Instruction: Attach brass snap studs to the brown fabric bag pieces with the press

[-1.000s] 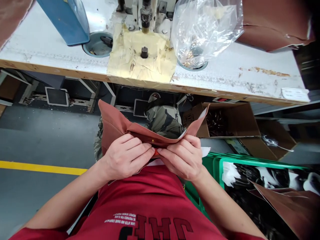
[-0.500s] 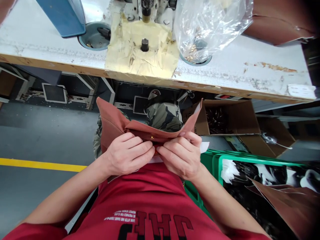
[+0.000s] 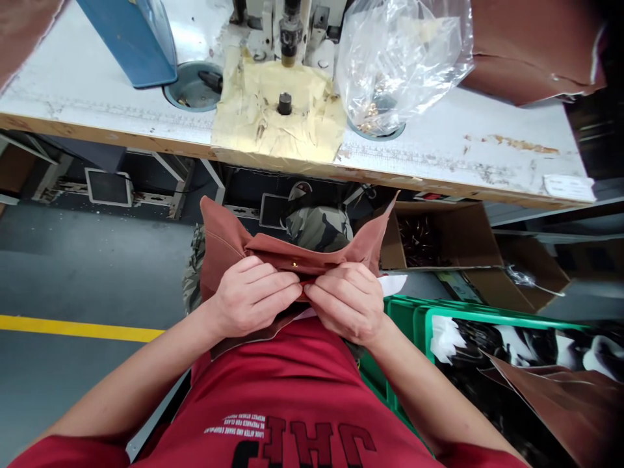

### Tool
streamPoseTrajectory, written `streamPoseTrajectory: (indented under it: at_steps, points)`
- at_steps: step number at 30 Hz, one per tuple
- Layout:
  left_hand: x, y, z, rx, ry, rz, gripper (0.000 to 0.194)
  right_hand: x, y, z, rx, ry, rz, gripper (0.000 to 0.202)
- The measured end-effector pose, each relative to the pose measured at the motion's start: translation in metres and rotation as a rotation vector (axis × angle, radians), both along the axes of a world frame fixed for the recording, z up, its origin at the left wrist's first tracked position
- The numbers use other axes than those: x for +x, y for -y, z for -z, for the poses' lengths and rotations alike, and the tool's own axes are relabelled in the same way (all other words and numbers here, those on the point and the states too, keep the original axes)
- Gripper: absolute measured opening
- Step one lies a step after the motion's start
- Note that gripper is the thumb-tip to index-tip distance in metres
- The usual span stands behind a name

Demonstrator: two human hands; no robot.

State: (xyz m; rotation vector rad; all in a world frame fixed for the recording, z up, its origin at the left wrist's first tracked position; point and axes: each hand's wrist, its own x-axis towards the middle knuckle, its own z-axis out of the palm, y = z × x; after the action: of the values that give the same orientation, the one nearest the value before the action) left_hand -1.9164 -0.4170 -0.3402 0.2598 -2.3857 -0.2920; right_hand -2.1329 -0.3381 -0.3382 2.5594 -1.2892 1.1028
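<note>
A reddish-brown leather-like piece (image 3: 287, 250) lies across my lap, its two side flaps sticking up. Near its middle shows a small gold stud (image 3: 294, 264). My left hand (image 3: 256, 296) is closed on the piece left of the stud, fingers curled over its near edge. On the right, my right hand (image 3: 347, 300) grips it the same way, and the fingertips of both hands nearly meet. Something red shows between them. What the thumbs press on is hidden.
Ahead, a white worktable (image 3: 468, 143) carries a press (image 3: 288, 39), a taped pad (image 3: 277, 136), a blue holder (image 3: 134, 42), a sunken bowl (image 3: 192, 84) and a plastic bag (image 3: 400, 65). Cardboard boxes (image 3: 463, 237) and a green crate (image 3: 414, 312) stand at the right.
My right hand's index finger and thumb have come off the right flap and curled in with the other fingers. The right flap has shifted slightly inward. The view has tilted a little.
</note>
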Motion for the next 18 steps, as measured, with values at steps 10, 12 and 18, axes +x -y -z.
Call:
streamPoseTrajectory:
  at_steps: [10, 12, 18]
  points:
    - [-0.021, 0.072, -0.077, 1.118, 0.225, -0.018, 0.027, -0.023, 0.076, -0.086, 0.909, 0.346, -0.028, 0.025]
    - [-0.019, 0.084, -0.1, 1.338, 0.193, 0.063, 0.033, -0.025, 0.089, -0.112, 1.053, 0.465, -0.108, 0.032]
    - [-0.001, 0.066, -0.105, 1.49, 0.113, 0.075, 0.039, -0.009, 0.08, -0.112, 1.277, 0.671, -0.151, 0.034]
